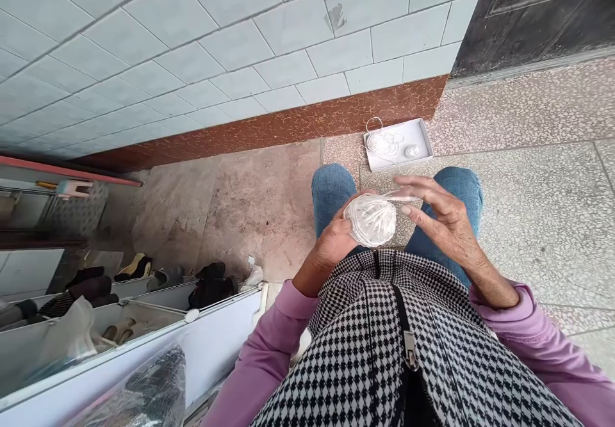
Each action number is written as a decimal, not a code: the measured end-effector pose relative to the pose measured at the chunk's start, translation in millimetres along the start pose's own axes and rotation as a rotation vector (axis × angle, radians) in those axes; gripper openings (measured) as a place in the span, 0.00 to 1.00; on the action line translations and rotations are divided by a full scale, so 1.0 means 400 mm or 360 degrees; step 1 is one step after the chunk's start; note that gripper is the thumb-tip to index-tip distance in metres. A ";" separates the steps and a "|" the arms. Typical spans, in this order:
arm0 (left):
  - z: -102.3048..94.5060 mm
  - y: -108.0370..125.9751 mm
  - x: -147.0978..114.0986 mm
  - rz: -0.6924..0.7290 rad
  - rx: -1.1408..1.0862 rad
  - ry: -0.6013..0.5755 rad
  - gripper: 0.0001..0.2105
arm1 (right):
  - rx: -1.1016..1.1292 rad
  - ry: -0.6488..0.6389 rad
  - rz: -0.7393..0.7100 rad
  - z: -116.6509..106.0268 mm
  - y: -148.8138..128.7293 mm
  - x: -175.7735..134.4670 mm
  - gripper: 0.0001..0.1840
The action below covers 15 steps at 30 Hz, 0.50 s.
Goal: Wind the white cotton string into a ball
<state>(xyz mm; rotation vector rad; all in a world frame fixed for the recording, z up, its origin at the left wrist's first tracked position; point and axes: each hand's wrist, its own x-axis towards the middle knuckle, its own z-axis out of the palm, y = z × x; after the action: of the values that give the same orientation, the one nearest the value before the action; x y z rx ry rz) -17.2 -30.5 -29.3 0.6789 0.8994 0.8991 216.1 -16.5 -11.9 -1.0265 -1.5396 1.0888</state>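
Note:
A ball of white cord [371,221] sits in my left hand [335,238], whose fingers and thumb wrap its left side. From the ball a strand of white cord [391,194] stretches right to my right hand [437,212]. The strand runs at the fingers of that hand; the thumb stands apart below them. Both hands are above my knees. Beyond them, a shallow white box [423,140] on the floor holds a loose coil of white cord [382,143] and a small whitish lump [412,151].
A tiled wall [288,49] with a brown base strip rises behind the box. At lower left stands an open rack [206,315] with shoes [134,265] and plastic bags. A dark door [542,14] is at upper right. Speckled floor [542,222] extends to the right.

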 end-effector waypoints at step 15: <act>-0.079 0.132 -0.032 0.0756 0.1686 0.0229 0.37 | -0.0540 0.0340 0.0070 -0.129 0.056 -0.058 0.08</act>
<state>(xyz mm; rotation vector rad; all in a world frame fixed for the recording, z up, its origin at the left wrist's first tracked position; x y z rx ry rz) -68.3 -13.1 3.3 1.8103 1.3737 0.8463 273.3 -24.7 -31.1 -1.3651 -1.5617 0.7313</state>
